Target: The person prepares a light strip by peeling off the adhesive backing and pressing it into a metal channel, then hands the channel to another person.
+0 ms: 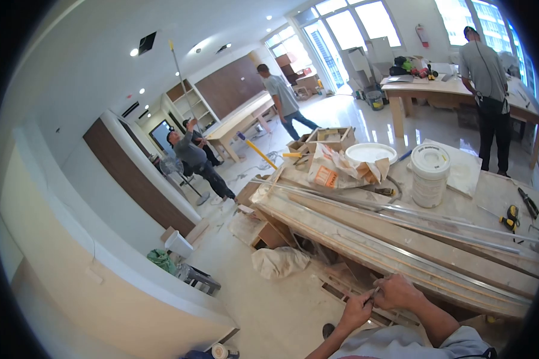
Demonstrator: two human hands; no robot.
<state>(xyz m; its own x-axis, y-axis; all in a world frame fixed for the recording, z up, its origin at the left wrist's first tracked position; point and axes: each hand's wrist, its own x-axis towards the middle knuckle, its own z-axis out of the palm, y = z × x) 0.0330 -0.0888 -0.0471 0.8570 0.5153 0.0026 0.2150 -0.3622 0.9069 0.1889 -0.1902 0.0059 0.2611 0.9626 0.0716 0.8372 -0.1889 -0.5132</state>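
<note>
My left hand [356,312] and my right hand [397,292] meet close together in front of my body, near the front edge of a dusty workbench [491,194]. Both are closed, fingers pinched around a small thin dark piece that is too small to name. Long metal strips [395,212] and wooden boards [425,244] lie along the bench just beyond my hands. Farther right on it are a screwdriver [510,219] with a yellow and black handle and a pair of dark-handled pliers [528,203].
A white bucket [429,182], a round white lid [371,154] and a torn paper bag [335,167] stand on the bench. Below lies a pale sack [279,262]. One person [194,157] raises a long pole; others stand or walk farther back. A low wall [102,257] runs at left.
</note>
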